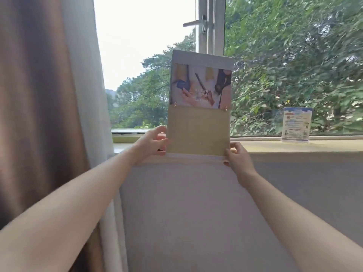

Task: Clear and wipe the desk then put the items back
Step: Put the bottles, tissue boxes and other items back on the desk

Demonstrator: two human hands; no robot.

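The left hand (152, 142) and right hand (236, 156) each pinch a lower corner of the cloth-covered photo board (198, 130), held upright above the windowsill (275, 146); it looks light, stiff and thin, best gripped by its edges.

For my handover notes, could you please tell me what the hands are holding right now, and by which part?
The left hand pinches the upright picture board at its lower left edge; the right hand grips its bottom right corner.
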